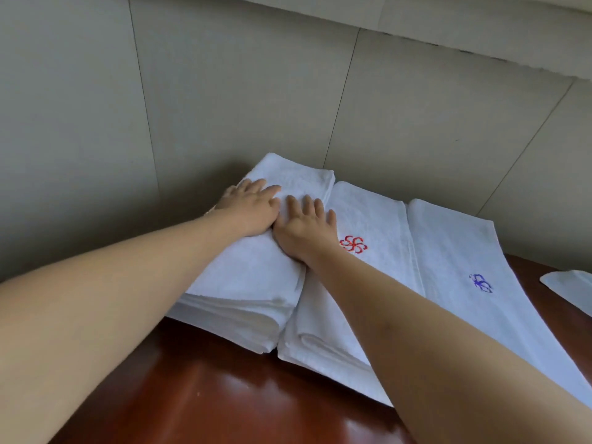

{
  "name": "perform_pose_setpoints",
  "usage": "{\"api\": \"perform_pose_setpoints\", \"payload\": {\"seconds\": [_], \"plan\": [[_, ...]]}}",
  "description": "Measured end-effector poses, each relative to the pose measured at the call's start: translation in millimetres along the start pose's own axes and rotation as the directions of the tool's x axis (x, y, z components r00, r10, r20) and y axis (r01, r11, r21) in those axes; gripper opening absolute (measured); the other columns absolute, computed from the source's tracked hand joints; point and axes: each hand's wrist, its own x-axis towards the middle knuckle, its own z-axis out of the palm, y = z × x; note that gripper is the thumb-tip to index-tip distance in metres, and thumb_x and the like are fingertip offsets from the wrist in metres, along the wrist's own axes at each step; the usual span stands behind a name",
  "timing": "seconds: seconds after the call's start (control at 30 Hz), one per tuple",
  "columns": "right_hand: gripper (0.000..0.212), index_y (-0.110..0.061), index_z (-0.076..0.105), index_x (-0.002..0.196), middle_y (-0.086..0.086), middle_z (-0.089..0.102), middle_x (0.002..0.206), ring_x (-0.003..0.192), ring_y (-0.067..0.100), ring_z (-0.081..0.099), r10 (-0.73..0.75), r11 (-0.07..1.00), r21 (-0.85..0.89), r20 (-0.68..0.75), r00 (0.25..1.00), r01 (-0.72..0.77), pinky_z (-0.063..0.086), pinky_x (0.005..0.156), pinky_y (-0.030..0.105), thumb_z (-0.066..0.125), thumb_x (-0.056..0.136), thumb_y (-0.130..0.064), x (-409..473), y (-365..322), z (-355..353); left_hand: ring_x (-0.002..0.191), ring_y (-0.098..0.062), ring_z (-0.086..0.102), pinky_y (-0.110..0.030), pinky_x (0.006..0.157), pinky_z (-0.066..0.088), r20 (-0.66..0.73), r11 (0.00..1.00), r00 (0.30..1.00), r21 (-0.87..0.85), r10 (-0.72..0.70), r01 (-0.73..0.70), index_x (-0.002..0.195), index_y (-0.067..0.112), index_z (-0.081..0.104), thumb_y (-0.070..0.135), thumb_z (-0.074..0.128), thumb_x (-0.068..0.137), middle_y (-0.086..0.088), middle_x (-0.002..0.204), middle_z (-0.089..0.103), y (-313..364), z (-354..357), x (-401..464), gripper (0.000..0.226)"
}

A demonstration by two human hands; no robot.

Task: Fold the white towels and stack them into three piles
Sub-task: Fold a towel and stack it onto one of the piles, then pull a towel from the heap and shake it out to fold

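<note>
Three piles of folded white towels lie side by side on a dark red wooden table [224, 395]. The left pile [250, 283] is the tallest, with several layers showing at its near edge. My left hand [253, 208] and my right hand [302, 225] both press flat on its top towel, fingers straight, thumbs close together. The middle pile [374, 219] carries a red embroidered emblem [353, 244], and my right forearm crosses over it. The right pile [458, 251] bears a blue emblem [481, 282].
A padded grey-green wall [224, 91] rises directly behind the piles. Part of another white cloth [570, 288] shows at the right edge of the table. Bare polished tabletop lies in front of the piles.
</note>
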Motion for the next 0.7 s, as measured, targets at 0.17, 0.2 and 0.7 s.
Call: {"api": "perform_pose_setpoints", "payload": {"seconds": [0.17,0.2,0.7], "plan": [[0.068,-0.033,0.016,0.16,0.005,0.008,0.17,0.156,0.025,0.001,0.021,0.999,-0.034,0.002,1.0,-0.021,0.0,0.124,0.051,0.007,0.099,-0.061,10,3,10,0.156,-0.019,0.004,-0.045,0.123,0.009,0.009,1.0,1.0,-0.014,-0.002,0.002,0.158,0.043,0.019,0.048,0.017,0.102,0.006,0.17,0.01,-2,9,4,0.056],[0.068,-0.033,0.013,0.162,0.005,0.005,0.171,0.157,0.025,-0.002,0.027,0.999,-0.04,0.029,0.999,-0.026,-0.002,0.124,0.05,0.007,0.1,-0.061,6,1,10,0.156,-0.019,0.004,-0.045,0.124,0.008,0.013,1.0,1.0,-0.003,0.0,0.0,0.159,0.043,0.019,0.047,0.017,0.103,0.005,0.171,0.009,-2,8,-1,0.056],[0.055,-0.024,0.011,0.163,0.005,0.006,0.171,0.157,0.029,0.002,-0.194,0.98,-0.025,0.122,0.973,0.198,0.004,0.125,0.053,0.015,0.11,-0.039,-187,-14,-20,0.157,-0.027,0.0,-0.047,0.126,0.004,0.194,0.997,0.981,0.067,0.02,-0.034,0.163,0.035,0.01,0.043,0.013,0.109,0.0,0.172,0.003,26,-27,-188,0.055]]}}
